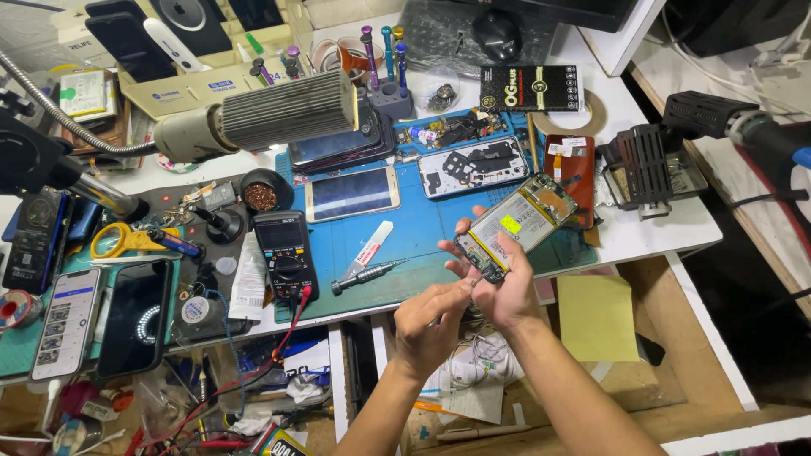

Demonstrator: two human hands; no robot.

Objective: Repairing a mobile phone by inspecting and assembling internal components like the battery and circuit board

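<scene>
The right hand (507, 291) grips an opened phone (517, 226) above the desk's (659, 232) front edge while the left hand (429, 319) pinches at its lower end, work best done with the phone held steady and the fingertips gentle.

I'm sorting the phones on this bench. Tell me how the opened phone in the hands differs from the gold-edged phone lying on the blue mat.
The opened phone has its back off, showing a battery with a yellow sticker and circuit boards; the gold-edged phone is closed, showing only its glass screen. The opened phone is held tilted above the blue mat by the right hand, with the left hand at its lower end; the gold-edged phone lies flat, untouched. Both are slim rectangular smartphones.
</scene>
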